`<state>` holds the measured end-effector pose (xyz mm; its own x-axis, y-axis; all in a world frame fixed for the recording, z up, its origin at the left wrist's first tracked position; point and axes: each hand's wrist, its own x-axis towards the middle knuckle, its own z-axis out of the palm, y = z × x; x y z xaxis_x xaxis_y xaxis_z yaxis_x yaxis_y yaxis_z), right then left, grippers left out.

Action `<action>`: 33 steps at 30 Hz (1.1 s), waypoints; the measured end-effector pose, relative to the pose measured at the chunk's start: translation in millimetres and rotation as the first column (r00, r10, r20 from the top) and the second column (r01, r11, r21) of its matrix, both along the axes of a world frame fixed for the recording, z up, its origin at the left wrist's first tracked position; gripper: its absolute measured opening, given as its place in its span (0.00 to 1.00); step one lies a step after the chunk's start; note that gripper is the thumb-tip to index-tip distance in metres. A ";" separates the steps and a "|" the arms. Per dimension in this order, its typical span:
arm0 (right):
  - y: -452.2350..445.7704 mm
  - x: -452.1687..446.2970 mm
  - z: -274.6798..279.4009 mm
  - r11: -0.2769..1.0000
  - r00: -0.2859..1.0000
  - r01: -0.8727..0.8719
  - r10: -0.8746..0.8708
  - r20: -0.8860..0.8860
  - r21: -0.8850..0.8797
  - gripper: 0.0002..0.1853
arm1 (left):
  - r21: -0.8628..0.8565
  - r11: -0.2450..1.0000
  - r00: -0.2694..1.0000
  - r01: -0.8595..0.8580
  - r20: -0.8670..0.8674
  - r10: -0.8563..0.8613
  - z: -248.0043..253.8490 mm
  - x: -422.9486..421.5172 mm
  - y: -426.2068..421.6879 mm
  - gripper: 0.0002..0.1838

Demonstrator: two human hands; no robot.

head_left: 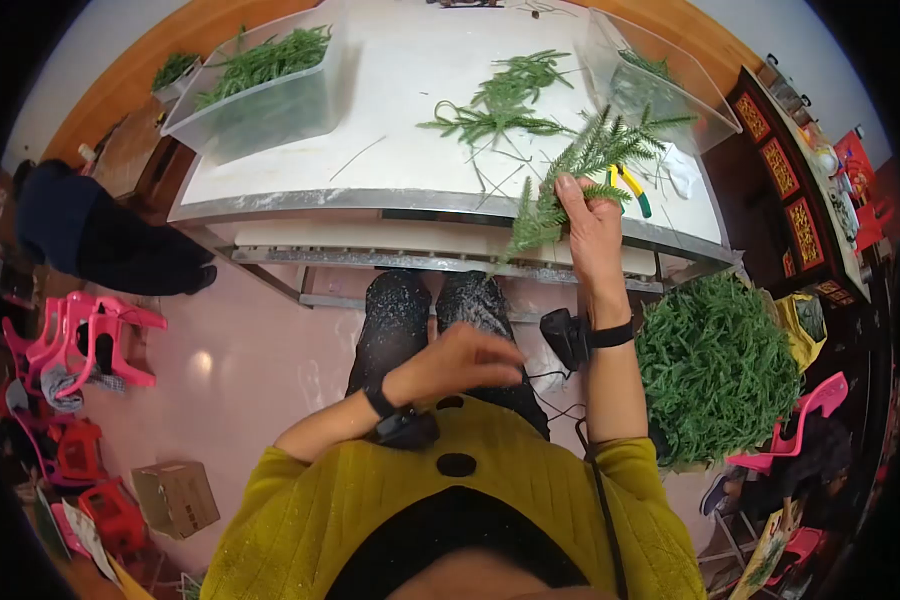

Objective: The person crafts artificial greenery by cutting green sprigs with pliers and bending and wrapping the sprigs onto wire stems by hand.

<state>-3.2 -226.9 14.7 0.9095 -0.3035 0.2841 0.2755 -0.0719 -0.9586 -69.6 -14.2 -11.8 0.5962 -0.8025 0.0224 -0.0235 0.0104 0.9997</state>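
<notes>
My right hand [592,225] is closed round a green artificial pine branch [610,145], thumb on top, above the front edge of the white table [390,170]. The branch fans out to the upper right, with one sprig hanging down at the left over the edge. My left hand [457,362] is in front of my body, over my lap, its fingers stretched out and holding nothing visible. Several loose green sprigs [515,95] lie on the table beyond my right hand. Pliers with yellow and green handles [634,190] lie just right of the held branch.
A clear plastic bin [270,110] of green sprigs stands at the left, another clear bin [660,90] at the right. A big heap of greenery [715,370] sits on the floor by my right arm. Pink chairs [95,335], a cardboard box [175,497] and a person [110,235] are at the left.
</notes>
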 end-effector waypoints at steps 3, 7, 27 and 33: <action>5.9 -13.7 13.5 0.976 0.997 -0.024 0.007 -0.079 -0.216 0.17 | 0.003 0.982 0.934 -0.191 0.310 0.181 46.8 5.1 16.1 0.06; 35.5 -25.8 18.6 0.949 0.948 -0.297 0.279 -0.155 -0.106 0.16 | -0.361 0.790 0.819 -0.496 0.107 0.563 60.3 69.6 9.7 0.20; 53.3 -21.2 2.4 0.908 0.897 -0.411 0.419 -0.143 0.083 0.14 | -0.289 0.756 0.809 -0.588 -0.233 0.540 45.0 105.2 -10.6 0.07; 57.5 -23.9 -2.1 0.940 0.927 -0.336 0.341 -0.155 0.059 0.12 | -0.335 0.719 0.792 -0.609 -0.306 0.528 31.9 111.6 -13.5 0.09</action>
